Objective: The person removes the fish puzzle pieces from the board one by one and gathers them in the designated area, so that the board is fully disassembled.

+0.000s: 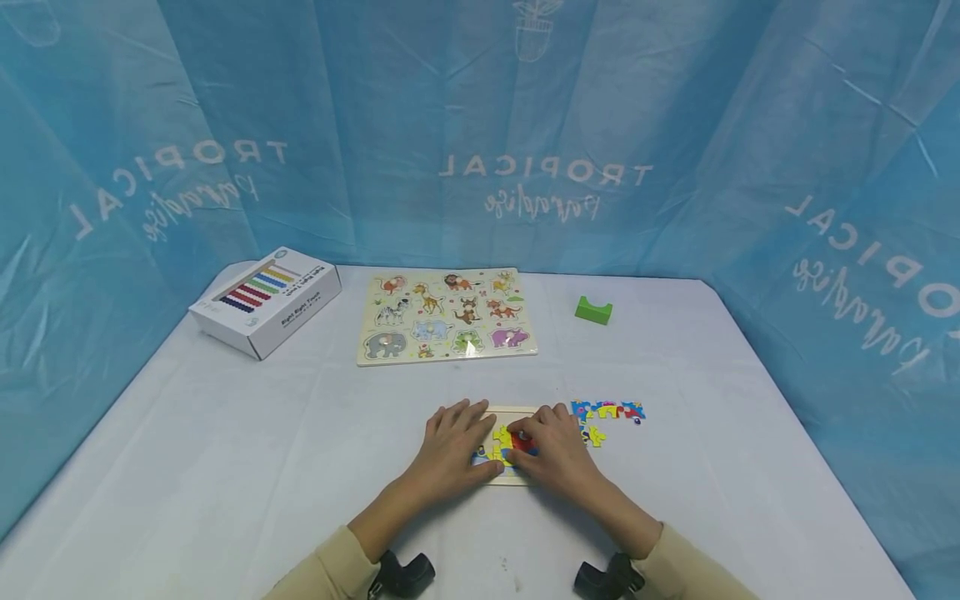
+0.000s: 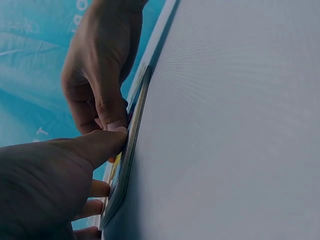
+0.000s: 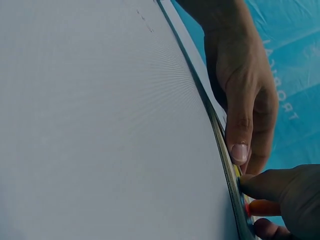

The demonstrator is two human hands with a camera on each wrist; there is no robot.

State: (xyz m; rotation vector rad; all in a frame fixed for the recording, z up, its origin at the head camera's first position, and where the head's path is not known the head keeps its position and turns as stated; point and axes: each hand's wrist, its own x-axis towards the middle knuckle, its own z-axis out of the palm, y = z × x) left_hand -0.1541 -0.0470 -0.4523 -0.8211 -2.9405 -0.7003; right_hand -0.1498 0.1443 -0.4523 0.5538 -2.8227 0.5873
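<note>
A wooden jigsaw board [image 1: 510, 481] lies near the front middle, partly filled with yellow, blue and red pieces. My left hand [image 1: 452, 446] rests on its left side with fingers spread and thumb along the near part. My right hand [image 1: 558, 450] is over the right half, thumb and fingers bent round a red puzzle piece [image 1: 523, 442] low on the board. Both thumbs come close together at the board's edge in the left wrist view. Loose puzzle pieces [image 1: 606, 410] lie just right of the board, some hidden behind my right hand.
An animal puzzle board [image 1: 447, 317] lies at the back middle. To its left stands a white box [image 1: 292, 304] with coloured bars printed on it. A green block [image 1: 593, 312] with a curved notch is at the back right. Blue printed curtains [image 1: 480, 100] surround the white table [image 1: 262, 467].
</note>
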